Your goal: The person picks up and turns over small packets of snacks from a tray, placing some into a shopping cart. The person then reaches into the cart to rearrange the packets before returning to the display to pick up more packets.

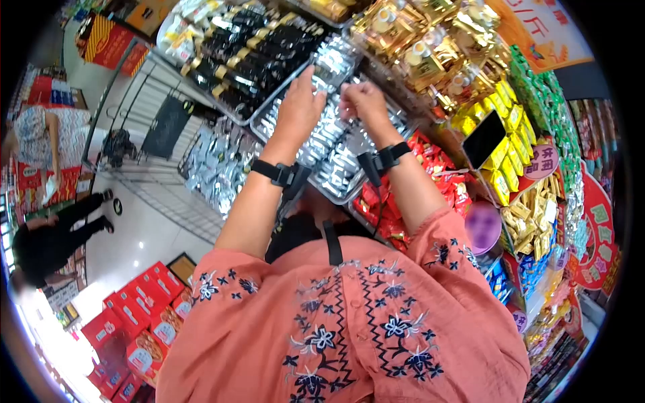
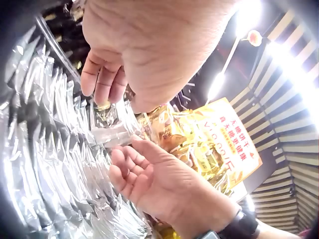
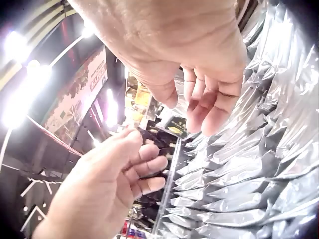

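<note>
Both bare hands hover over a clear bin point(image 1: 344, 199) packed with rows of silver-wrapped packets point(image 1: 329, 138). On the left, the left hand point(image 1: 299, 114) has its fingers pointing toward the far end of the rows. Opposite it, the right hand point(image 1: 366, 106) bends its fingers loosely, palm turned inward. A gap shows between the right thumb and fingertips point(image 3: 199, 124) in the right wrist view, with a clear packet with a dark label point(image 3: 177, 125) behind it. In the left wrist view, the hands face each other beside the upright silver packets point(image 2: 45, 139).
Black-wrapped packets point(image 1: 248, 64) lie left of the bin, gold packs point(image 1: 430, 47) behind, red packets point(image 1: 430, 174) to the right. Yellow bags point(image 1: 497, 114) stand farther right. A metal shopping cart point(image 1: 134, 148) is at the left; other people stand beyond it.
</note>
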Demonstrator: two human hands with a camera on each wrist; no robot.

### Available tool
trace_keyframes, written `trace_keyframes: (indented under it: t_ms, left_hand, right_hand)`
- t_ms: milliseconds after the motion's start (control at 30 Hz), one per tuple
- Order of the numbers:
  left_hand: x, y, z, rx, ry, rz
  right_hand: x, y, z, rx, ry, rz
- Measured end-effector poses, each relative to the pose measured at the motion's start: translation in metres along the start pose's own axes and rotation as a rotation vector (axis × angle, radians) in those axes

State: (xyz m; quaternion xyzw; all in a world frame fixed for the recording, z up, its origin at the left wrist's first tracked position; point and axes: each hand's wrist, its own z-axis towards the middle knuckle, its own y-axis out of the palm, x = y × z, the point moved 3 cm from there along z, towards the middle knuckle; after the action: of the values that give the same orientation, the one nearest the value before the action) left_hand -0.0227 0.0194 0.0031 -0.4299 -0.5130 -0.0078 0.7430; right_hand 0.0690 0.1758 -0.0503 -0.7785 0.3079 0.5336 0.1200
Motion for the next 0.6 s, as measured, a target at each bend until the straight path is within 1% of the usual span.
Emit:
trace_keyframes:
  t_ms: [33,67,100,167,200,233,267,367,400,433,467,533,600]
  left_hand:
    - [-0.001,-0.012,-0.015,0.036,-0.013,-0.079]
    - [-0.005,-0.025,-0.028,0.148,0.092,-0.060]
    - [-0.015,-0.020,-0.035,0.186,0.022,-0.225]
    - [-0.061,-0.048,-0.070,0.215,-0.151,-0.225]
    - [-0.092,-0.064,-0.092,0.235,-0.245,-0.272]
    - [-0.115,-0.078,-0.111,0.259,-0.273,-0.220]
    - [-0.149,-0.086,-0.130,0.294,-0.385,-0.286]
    - [-0.213,-0.114,-0.180,0.283,-0.751,-0.342]
    - [-0.230,-0.118,-0.194,0.281,-0.786,-0.337]
    - [-0.246,-0.120,-0.210,0.277,-0.823,-0.331]
    - [-0.262,-0.117,-0.224,0.271,-0.861,-0.326]
    - [-0.288,-0.103,-0.247,0.170,-0.921,-0.326]
    - [-0.319,-0.082,-0.262,0.052,-0.963,-0.299]
  right_hand:
    - [-0.007,0.003,-0.014,-0.021,-0.015,0.054]
    - [-0.015,0.006,-0.026,-0.036,-0.023,0.092]
    - [-0.023,-0.001,-0.027,-0.045,-0.040,0.041]
    - [-0.023,0.020,-0.051,-0.119,-0.002,0.071]
    - [-0.020,0.034,-0.064,-0.175,0.032,0.074]
    - [-0.021,0.042,-0.074,-0.226,0.052,0.063]
    - [-0.020,0.053,-0.084,-0.260,0.045,0.050]
    - [-0.002,0.085,-0.101,-0.430,0.116,0.005]
    - [0.002,0.097,-0.107,-0.485,0.150,-0.013]
    - [0.011,0.109,-0.113,-0.505,0.233,-0.041]
    - [0.019,0.121,-0.118,-0.550,0.250,-0.052]
    - [0.035,0.139,-0.127,-0.633,0.308,-0.097]
    - [0.064,0.150,-0.129,-0.648,0.384,-0.173]
